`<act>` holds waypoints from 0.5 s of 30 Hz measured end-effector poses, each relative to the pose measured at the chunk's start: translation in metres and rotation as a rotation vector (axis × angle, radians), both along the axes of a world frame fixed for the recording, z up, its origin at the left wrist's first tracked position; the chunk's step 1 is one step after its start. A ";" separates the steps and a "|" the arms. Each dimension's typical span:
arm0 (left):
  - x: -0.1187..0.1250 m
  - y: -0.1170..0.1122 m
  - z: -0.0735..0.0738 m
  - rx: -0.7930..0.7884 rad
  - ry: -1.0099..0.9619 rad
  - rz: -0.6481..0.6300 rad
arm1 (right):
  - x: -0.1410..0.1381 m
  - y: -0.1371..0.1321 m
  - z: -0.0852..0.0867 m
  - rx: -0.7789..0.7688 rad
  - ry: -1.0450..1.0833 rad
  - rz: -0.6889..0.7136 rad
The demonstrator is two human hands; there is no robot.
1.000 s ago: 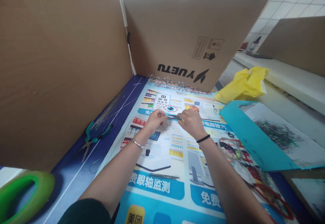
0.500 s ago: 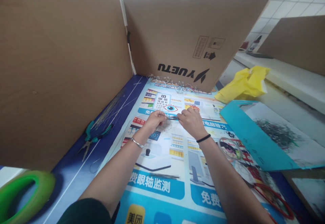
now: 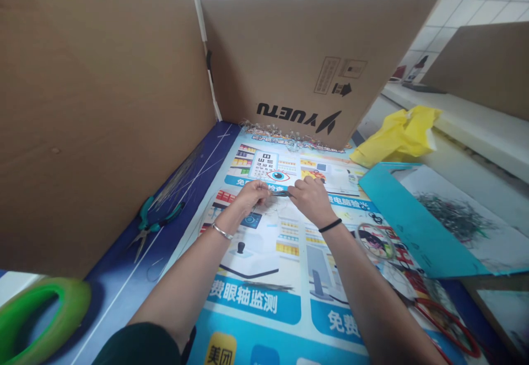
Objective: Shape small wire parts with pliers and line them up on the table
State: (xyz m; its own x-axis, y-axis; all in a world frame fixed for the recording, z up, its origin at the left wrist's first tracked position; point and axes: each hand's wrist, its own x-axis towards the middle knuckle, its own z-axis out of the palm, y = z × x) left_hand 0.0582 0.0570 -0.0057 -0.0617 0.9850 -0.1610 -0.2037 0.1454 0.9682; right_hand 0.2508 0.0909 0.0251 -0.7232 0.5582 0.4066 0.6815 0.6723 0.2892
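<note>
Grip clamped: right hand [image 3: 309, 197] on a dark tool [image 3: 280, 193].
Left hand [image 3: 253, 195] pinched together at its left, contents unclear.

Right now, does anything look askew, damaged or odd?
The back cardboard panel has its YUETU print upside down, and wire-like scraps lie strewn along its foot. The left cardboard panel looks ragged along its top edge.

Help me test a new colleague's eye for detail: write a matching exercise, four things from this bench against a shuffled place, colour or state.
1. thin dark object
2. left hand
3. pliers lying at the left
4. tape roll

A. green
B. silver bracelet at its wrist
C. between two hands, the right hand being one
D. teal handles

Pairs: 1-C; 2-B; 3-D; 4-A
</note>
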 end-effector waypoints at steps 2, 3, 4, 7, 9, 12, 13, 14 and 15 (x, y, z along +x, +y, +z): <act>-0.001 0.000 0.000 -0.003 0.008 -0.001 | 0.000 0.000 -0.001 -0.004 0.007 0.000; -0.001 0.000 0.000 -0.003 0.012 -0.003 | 0.000 0.001 -0.002 -0.007 0.010 -0.002; -0.001 0.000 0.000 -0.001 0.014 -0.005 | 0.000 0.001 -0.003 -0.013 0.012 -0.003; -0.002 0.001 -0.002 0.008 0.026 -0.011 | -0.001 0.001 -0.004 -0.033 0.014 -0.011; -0.003 0.002 -0.002 0.011 0.040 -0.014 | -0.001 0.001 -0.004 -0.040 0.016 -0.014; -0.003 0.002 -0.003 0.011 0.052 -0.021 | -0.001 0.000 -0.004 -0.050 0.014 -0.020; -0.003 0.002 -0.003 0.012 0.052 -0.022 | -0.002 -0.001 -0.004 -0.057 0.013 -0.024; -0.003 0.002 -0.003 0.013 0.054 -0.024 | -0.002 -0.001 -0.004 -0.064 0.013 -0.030; -0.004 0.002 -0.004 0.016 0.056 -0.024 | -0.002 -0.001 -0.004 -0.071 0.013 -0.035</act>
